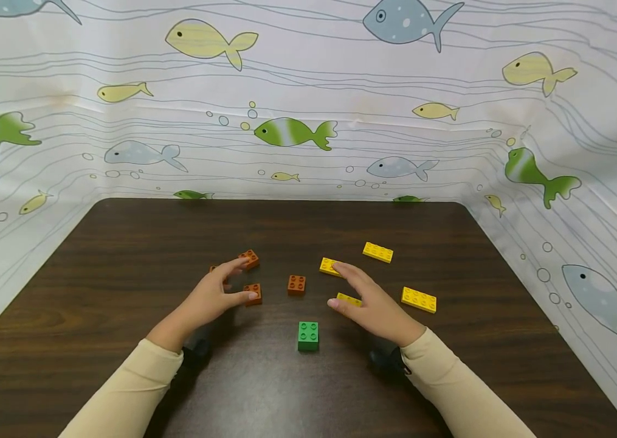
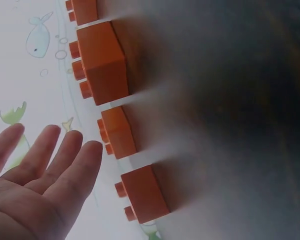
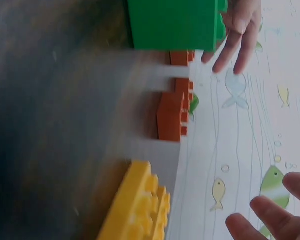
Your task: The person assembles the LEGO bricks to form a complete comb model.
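My left hand (image 1: 204, 304) hovers over the left group of orange toy bricks, fingers spread and holding nothing. Its thumb overlaps the near orange brick (image 1: 253, 287) in the head view, and its fingertips overlap the far orange brick (image 1: 251, 258). Another orange brick is mostly hidden behind the fingers. My right hand (image 1: 376, 307), likewise holding nothing, is above the yellow bricks. Its fingers cover part of one flat yellow brick (image 1: 327, 266), while a second yellow brick (image 1: 349, 298) shows between thumb and fingers. Between the hands are a single orange brick (image 1: 296, 285) and, nearer me, a green brick (image 1: 308, 336).
Two more yellow bricks lie right of and beyond my right hand, one at the far side (image 1: 377, 252) and one nearer (image 1: 419, 299). The dark wooden table (image 1: 138, 243) is bordered by a white fish-patterned curtain (image 1: 308, 85) at the back and sides.
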### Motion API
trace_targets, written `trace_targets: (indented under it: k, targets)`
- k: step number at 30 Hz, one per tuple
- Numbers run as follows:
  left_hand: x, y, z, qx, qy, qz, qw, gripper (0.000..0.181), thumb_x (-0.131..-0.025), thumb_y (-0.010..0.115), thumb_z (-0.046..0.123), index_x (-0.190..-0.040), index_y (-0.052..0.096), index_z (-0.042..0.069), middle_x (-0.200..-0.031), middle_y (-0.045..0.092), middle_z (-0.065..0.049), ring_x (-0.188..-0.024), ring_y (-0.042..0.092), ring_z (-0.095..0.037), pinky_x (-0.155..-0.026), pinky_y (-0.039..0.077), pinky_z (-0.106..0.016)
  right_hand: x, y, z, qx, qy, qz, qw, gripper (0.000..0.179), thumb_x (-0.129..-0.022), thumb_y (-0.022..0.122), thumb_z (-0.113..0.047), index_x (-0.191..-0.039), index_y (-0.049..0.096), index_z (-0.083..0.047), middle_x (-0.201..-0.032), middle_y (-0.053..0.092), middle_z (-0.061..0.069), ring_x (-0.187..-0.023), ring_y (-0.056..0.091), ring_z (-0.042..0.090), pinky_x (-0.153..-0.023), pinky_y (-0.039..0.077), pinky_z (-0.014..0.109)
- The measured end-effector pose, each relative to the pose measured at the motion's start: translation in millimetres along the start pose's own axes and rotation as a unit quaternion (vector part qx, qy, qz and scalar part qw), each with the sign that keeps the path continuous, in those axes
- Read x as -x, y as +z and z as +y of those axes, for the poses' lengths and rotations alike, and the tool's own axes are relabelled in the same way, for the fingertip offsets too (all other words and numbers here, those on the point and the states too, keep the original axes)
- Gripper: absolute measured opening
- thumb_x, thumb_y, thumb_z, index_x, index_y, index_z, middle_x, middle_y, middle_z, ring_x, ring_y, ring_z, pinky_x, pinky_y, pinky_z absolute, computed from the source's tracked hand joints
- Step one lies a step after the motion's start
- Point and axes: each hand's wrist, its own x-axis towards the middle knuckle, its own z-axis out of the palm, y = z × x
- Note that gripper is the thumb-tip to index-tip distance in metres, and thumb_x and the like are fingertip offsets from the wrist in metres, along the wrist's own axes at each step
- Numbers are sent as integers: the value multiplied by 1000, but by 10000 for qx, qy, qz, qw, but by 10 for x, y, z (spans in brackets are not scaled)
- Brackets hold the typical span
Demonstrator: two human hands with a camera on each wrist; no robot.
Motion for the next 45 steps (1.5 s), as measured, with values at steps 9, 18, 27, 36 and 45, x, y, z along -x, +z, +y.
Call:
trace_targets:
  k: [9,18,27,36,45]
  targets:
    - [-65,26,-60,-216,-104,-341,9991,71,-88,72,28,-145,39,1,-137,48,-25,-126,44,-42,-96,40,-58,-15,110,-21,-407,3,-397,9984,69,-92,64,-40,-150,34,-18,-150,39,4,-136,38,30,-108,32,55]
    - [-101,49,-75,-87,-247,-589,9979,64,-87,72,19,-141,43,-3,-137,48,-26,-126,45,-43,-97,42,-55,2,200,-26,-772,48,-940,9926,70,-92,63,-39,-149,34,-11,-149,40,8,-132,42,28,-106,32,58]
    - [-161,82,-55,-81,-481,-747,9960,64,-86,73,13,-140,44,-3,-137,48,-26,-127,45,-43,-96,44,-52,1,254,3,-849,129,-1360,9870,62,-90,69,-30,-142,43,-8,-136,50,10,-122,51,27,-98,44,46]
    - [-221,108,-64,-196,-637,-648,9957,60,-84,74,8,-137,47,-4,-133,51,-27,-121,49,-42,-90,48,-48,-18,290,-6,-675,161,-1642,9840,54,-85,75,-21,-132,53,-6,-126,55,4,-109,57,21,-88,49,33]
    - [-240,136,-37,-521,-684,-658,9941,58,-80,76,3,-132,52,-5,-127,53,-26,-115,51,-41,-88,48,-49,-30,315,21,-534,149,-1733,9833,44,-83,77,-18,-123,59,-10,-114,58,-2,-104,57,18,-82,50,28]
